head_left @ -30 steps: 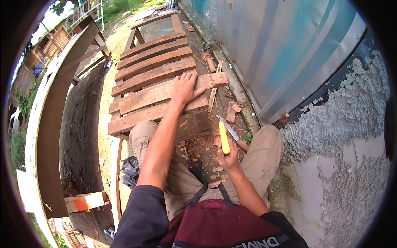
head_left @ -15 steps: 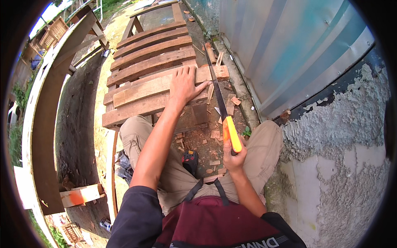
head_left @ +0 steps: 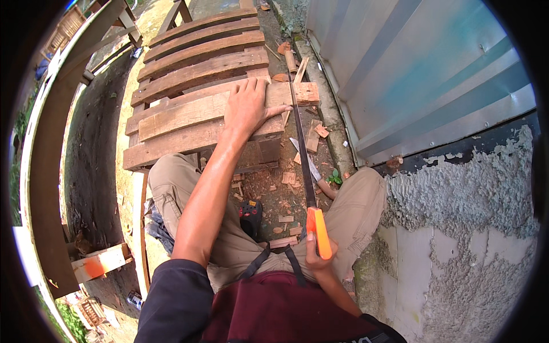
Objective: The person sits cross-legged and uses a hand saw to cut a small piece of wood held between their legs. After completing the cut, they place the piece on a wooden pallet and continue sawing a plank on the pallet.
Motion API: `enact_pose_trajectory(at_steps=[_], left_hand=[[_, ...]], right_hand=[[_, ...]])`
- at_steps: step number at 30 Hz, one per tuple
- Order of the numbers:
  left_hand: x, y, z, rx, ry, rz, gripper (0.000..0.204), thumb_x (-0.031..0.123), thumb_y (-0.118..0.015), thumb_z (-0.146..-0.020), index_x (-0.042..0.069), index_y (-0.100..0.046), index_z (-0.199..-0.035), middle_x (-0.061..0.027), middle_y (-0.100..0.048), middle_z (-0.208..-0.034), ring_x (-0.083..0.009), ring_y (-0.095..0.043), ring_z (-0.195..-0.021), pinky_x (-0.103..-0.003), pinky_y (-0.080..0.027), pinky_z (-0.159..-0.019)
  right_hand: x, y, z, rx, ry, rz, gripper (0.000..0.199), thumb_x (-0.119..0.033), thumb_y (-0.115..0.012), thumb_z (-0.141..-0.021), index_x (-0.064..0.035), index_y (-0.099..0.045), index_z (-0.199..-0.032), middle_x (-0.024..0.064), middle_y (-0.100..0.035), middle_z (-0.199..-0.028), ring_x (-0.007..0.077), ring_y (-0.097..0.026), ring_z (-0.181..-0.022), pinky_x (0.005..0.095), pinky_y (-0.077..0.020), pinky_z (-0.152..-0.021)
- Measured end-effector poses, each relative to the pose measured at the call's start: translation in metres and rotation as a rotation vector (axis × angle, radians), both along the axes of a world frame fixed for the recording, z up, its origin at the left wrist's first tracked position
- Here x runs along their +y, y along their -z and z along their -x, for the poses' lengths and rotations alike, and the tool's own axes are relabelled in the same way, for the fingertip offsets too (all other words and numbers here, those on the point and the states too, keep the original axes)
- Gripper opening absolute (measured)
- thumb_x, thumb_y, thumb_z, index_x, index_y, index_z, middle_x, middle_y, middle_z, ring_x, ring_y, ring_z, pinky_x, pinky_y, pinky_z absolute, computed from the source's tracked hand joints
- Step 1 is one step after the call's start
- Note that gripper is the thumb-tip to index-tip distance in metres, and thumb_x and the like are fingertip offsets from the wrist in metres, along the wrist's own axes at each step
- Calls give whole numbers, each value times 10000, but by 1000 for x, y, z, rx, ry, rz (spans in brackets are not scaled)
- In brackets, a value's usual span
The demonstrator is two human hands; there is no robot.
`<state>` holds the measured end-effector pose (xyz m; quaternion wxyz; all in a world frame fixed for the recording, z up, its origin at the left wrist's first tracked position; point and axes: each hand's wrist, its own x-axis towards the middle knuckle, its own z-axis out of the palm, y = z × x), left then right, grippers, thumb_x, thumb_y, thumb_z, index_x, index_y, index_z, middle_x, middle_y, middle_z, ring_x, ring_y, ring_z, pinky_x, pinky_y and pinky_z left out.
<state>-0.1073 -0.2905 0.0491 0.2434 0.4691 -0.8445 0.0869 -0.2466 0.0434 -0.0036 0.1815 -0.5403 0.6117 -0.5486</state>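
Observation:
A hand saw with an orange handle and a long dark blade (head_left: 305, 166) is gripped at its handle by my right hand (head_left: 318, 254), close to my lap. Its far blade part crosses a wooden board (head_left: 189, 116) near the board's right end. That board lies across a slatted wooden bench (head_left: 211, 66). My left hand (head_left: 247, 106) presses down on the board, fingers stretched out flat and thumb pointing at the blade. How deep the blade sits in the wood cannot be made out.
A long knife with a wooden handle (head_left: 327, 188) lies on the ground under the saw, among wood offcuts (head_left: 313, 136) and chips. A metal sheet wall (head_left: 412, 74) and rough plaster wall (head_left: 457, 171) stand on the right. A wooden frame (head_left: 46, 171) runs along the left.
My right hand has drawn the saw back toward my body, its handle now lower in view. My left hand stays on the board. The whole view has shifted slightly.

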Motion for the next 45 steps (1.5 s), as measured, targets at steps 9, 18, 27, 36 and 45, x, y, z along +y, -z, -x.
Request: enact_pose_trajectory(at_steps=[9, 18, 27, 36, 45], left_hand=[[0, -3, 1, -25, 22, -26, 788, 707, -681, -797, -2, -635, -1139, -160, -641, -1082, -333, -602, -1080, -444, -450, -954], [1, 0, 0, -13, -11, -20, 786, 716, -664, -811, 6, -630, -1146, -154, -632, -1094, -323, -603, -1087, -432, -446, -956], [-3, -6, -2, -86, 5, -33, 789, 716, -646, -827, -1, -615, -1155, -151, -626, -1085, -319, -601, -1084, -432, -446, -941], [-3, -9, 6, -91, -1, -31, 770, 702, -643, -838, 13, -624, -1181, -149, -627, -1085, -312, -600, -1080, -422, -443, -934], [-8, -2, -4, -174, 79, 12, 725, 653, -628, -872, 3, -615, -1194, -158, -619, -1096, -326, -593, -1092, -434, -435, -961]], right_hand=[[-111, -10, -5, -271, 38, -2, 155, -78, -657, -928, 20, -631, -811, 54, -581, -610, 139, -556, -536, 320, -427, -523], [-38, 0, 3, -205, 1, -54, 106, -48, -631, -905, 44, -663, -863, 63, -582, -610, 160, -574, -511, 339, -437, -494], [-69, 12, -3, -239, -10, -63, 109, -57, -641, -916, 27, -646, -847, 76, -550, -603, 170, -560, -508, 339, -414, -488], [-102, 0, 8, -445, 27, -94, 189, -99, -662, -942, 15, -633, -794, 38, -583, -610, 124, -525, -524, 325, -405, -508], [-36, 8, -3, -109, -15, -51, 102, -78, -634, -917, 17, -655, -884, 107, -571, -620, 240, -599, -493, 367, -454, -492]])
